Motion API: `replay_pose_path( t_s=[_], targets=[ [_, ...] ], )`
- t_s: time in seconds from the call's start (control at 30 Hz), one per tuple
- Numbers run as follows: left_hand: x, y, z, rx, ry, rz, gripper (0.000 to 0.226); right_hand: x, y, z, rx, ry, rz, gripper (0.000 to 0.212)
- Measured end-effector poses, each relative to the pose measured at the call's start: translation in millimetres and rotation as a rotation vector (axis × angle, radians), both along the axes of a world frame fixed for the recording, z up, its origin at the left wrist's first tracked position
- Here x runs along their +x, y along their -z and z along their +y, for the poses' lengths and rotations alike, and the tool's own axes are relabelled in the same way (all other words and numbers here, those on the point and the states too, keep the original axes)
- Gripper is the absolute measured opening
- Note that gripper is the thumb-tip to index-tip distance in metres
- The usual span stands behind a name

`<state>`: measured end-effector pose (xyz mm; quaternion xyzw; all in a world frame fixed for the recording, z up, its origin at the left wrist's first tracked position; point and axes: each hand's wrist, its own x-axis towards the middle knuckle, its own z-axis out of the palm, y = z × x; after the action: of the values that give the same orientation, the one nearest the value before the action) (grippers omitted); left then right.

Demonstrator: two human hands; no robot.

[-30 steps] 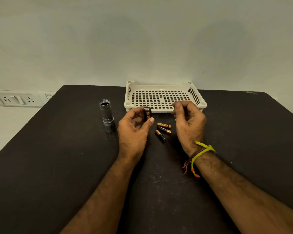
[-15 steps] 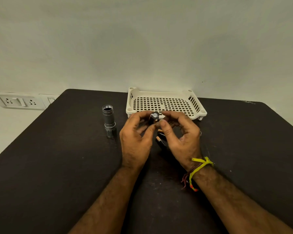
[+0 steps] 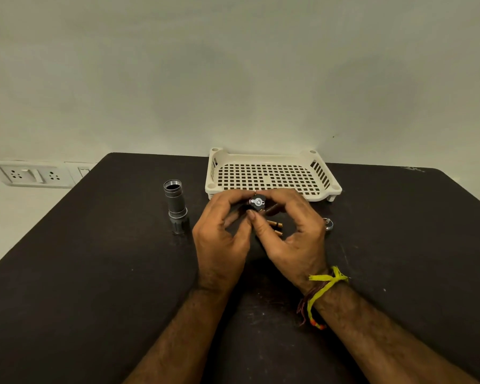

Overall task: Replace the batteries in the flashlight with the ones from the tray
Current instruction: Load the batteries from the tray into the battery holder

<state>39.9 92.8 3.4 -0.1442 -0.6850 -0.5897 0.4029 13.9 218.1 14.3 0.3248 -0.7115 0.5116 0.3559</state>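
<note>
A small black battery holder [image 3: 257,204] with a metal contact on its end is held up between both hands. My left hand [image 3: 219,239] grips it from the left, and my right hand [image 3: 291,239] grips it from the right. Two orange-and-black batteries [image 3: 275,227] lie on the table under my right fingers, partly hidden. The grey flashlight body [image 3: 175,206] stands upright on the table to the left, its open end up. The cream perforated tray [image 3: 270,176] sits just behind my hands, with nothing visible in it.
A small metal cap or ring [image 3: 328,224] lies on the black table [image 3: 94,273] right of my right hand. Wall sockets [image 3: 34,176] are beyond the table's left edge. A yellow thread is tied around my right wrist.
My right hand came over to the battery holder in my left hand, and both now grip it. The batteries on the table are mostly covered by my right hand.
</note>
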Motion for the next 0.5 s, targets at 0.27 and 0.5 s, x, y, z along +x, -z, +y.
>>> replay_pose_path(
  t_s=[0.27, 0.5],
  targets=[
    [6, -11, -3, -0.232, -0.310, 0.035, 0.062, 1, -10, -12, -0.732, -0.240, -0.720, 0.009],
    [8, -16, -12, -0.018, -0.845, -0.161, 0.094, -6, -21, -5, -1.131, -0.575, -1.080, 0.024]
  ],
)
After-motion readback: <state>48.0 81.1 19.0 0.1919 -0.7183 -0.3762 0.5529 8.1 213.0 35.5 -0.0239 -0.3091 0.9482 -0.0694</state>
